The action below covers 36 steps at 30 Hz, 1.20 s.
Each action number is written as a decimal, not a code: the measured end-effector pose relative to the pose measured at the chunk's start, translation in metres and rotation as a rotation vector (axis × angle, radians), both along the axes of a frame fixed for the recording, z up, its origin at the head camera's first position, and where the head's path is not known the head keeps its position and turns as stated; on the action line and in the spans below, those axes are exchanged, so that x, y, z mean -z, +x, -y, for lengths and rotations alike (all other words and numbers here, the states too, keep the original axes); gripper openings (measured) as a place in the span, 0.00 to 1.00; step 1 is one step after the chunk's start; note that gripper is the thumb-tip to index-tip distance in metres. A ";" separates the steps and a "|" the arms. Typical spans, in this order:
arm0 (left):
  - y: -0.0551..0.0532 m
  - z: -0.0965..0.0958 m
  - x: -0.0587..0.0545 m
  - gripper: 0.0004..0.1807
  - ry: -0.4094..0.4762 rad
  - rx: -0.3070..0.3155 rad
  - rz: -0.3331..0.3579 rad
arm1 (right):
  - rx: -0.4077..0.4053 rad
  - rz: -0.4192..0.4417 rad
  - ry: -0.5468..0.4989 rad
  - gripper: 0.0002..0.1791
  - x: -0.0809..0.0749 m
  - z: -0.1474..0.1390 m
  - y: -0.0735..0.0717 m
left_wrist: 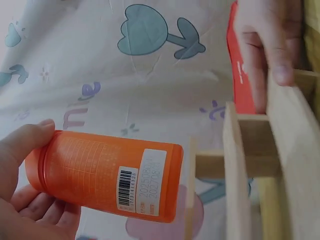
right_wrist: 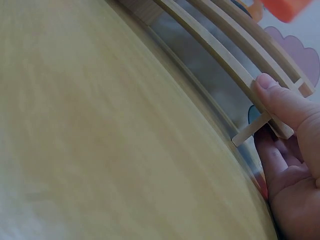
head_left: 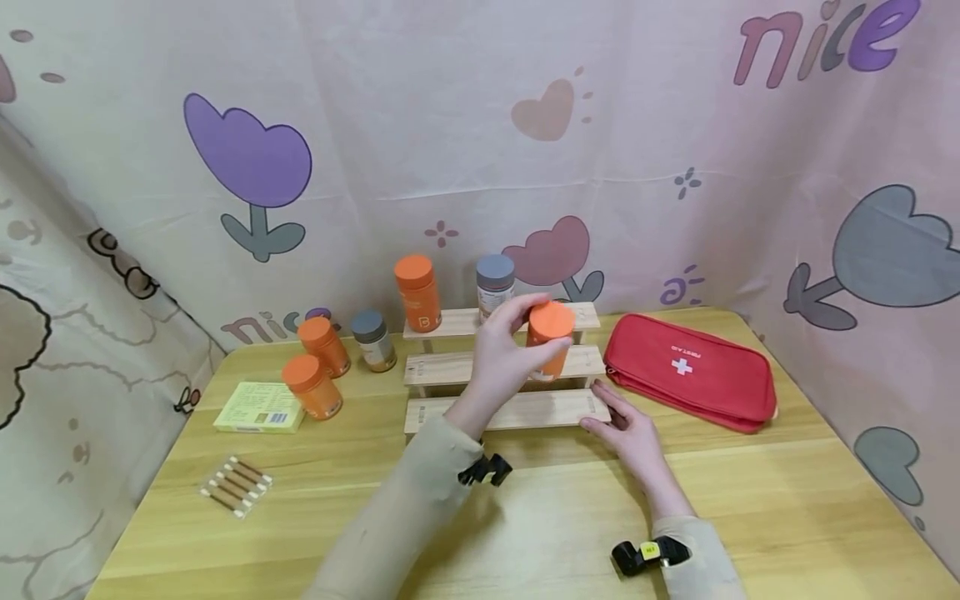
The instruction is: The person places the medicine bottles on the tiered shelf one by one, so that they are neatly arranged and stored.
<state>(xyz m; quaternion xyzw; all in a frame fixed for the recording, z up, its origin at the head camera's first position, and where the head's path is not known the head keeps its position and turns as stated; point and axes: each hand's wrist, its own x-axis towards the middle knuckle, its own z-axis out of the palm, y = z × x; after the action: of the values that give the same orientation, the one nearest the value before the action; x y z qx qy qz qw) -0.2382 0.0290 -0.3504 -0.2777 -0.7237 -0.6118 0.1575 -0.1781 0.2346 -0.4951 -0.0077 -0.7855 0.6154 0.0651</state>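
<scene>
My left hand [head_left: 497,357] holds an orange bottle [head_left: 552,323] by its cap, thumb on one side and fingers on the other. In the left wrist view, the barcode label of this bottle [left_wrist: 134,187] faces the camera, with its base close to the wooden boards. Below it stands a three-tier wooden shelf [head_left: 540,410]. My right hand [head_left: 633,437] grips the shelf's right end; in the right wrist view the thumb [right_wrist: 267,82] lies on the lowest board. On the top tier stand another orange bottle [head_left: 420,296] and a grey-capped bottle [head_left: 495,279], partly hidden by my left hand.
Left of the shelf are two orange bottles [head_left: 322,346], a grey-capped bottle [head_left: 373,342] and a yellow-green box [head_left: 258,407]. A packet of cotton swabs [head_left: 236,486] lies nearer the front. A red first-aid pouch [head_left: 690,371] lies at right. A printed curtain [head_left: 420,100] hangs behind.
</scene>
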 end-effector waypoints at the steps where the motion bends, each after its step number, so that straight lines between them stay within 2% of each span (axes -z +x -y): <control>1: -0.004 -0.005 -0.004 0.30 0.009 0.015 0.009 | 0.001 -0.001 0.003 0.34 0.000 0.000 -0.001; 7: -0.029 -0.030 -0.019 0.30 0.077 0.062 0.142 | -0.002 -0.009 0.012 0.35 0.003 -0.003 -0.003; 13: -0.052 -0.053 -0.021 0.30 0.032 -0.015 0.160 | -0.001 -0.017 0.011 0.35 0.004 -0.002 -0.002; 17: -0.063 -0.062 -0.018 0.31 0.023 -0.057 0.174 | -0.007 -0.022 -0.017 0.35 0.002 0.002 -0.001; 22: -0.070 -0.067 -0.015 0.31 -0.005 -0.094 0.164 | -0.010 -0.020 -0.014 0.34 0.002 0.005 0.000; 28: -0.073 -0.071 -0.009 0.31 -0.044 -0.122 0.151 | 0.014 -0.021 -0.013 0.34 0.003 0.004 0.000; 36: -0.076 -0.074 -0.004 0.32 -0.066 -0.121 0.152 | 0.015 -0.004 -0.034 0.35 0.001 0.002 0.001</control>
<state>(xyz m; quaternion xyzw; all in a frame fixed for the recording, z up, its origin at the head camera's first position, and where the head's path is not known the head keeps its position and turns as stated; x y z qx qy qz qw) -0.3140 0.1033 -0.3467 -0.1915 -0.7686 -0.5965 0.1295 -0.1767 0.2321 -0.4961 -0.0137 -0.7746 0.6283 0.0710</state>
